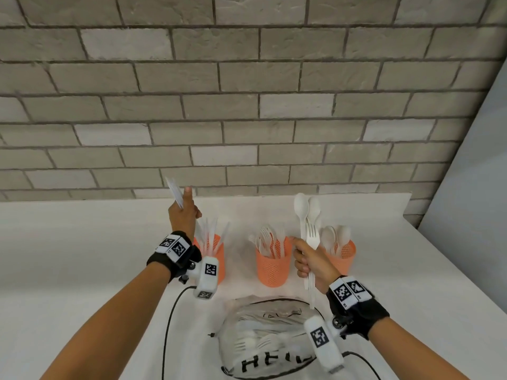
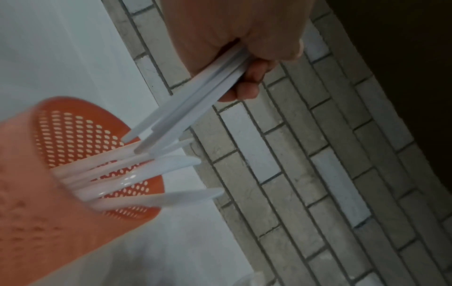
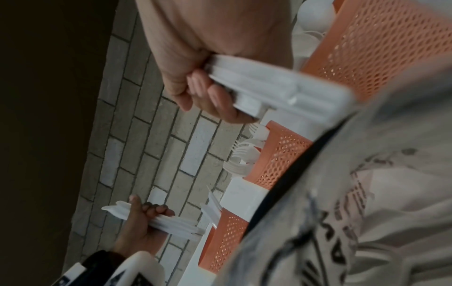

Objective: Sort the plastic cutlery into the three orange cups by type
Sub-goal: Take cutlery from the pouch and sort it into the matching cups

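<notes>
- The grey drawstring bag (image 1: 263,341) on the counter carries large black capital letters, seen upside down and partly cut off by the right wrist camera; no whole word can be read in the head view.
- In the right wrist view the same bag (image 3: 367,203) shows black block lettering, blurred and at a slant; an "A" seems to stand among the letters, the rest is unclear.
- The wrist bands (image 1: 173,244) bear black-and-white square code markers, without readable words.
</notes>
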Tool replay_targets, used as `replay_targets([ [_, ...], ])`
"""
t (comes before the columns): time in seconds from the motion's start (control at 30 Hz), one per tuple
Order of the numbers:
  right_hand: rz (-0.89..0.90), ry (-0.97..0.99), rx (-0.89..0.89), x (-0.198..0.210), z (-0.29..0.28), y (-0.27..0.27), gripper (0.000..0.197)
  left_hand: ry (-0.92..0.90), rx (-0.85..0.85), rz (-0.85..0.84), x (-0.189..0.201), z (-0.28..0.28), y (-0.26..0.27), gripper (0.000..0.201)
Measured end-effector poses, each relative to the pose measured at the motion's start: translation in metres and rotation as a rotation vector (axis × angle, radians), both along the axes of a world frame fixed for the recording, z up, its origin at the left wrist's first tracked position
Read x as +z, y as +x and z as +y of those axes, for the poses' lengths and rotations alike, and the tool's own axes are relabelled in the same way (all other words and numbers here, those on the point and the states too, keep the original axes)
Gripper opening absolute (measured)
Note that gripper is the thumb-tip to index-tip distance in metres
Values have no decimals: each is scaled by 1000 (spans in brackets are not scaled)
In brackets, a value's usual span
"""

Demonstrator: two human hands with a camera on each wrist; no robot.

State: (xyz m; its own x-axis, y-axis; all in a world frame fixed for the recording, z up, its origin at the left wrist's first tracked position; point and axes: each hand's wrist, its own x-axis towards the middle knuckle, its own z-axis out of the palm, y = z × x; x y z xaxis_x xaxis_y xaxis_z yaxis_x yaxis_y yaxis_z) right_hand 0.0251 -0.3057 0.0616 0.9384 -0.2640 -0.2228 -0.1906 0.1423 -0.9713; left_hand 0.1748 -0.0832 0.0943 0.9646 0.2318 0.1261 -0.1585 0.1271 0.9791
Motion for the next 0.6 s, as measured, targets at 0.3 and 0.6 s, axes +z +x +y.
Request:
replay_targets([
  [0.3, 12, -18, 38, -7, -1, 3, 49, 315, -59, 57, -49, -5, -3, 18],
  [0.6, -7, -12, 46, -5, 0, -5, 50, 781, 18, -30, -45, -11, -13, 36],
])
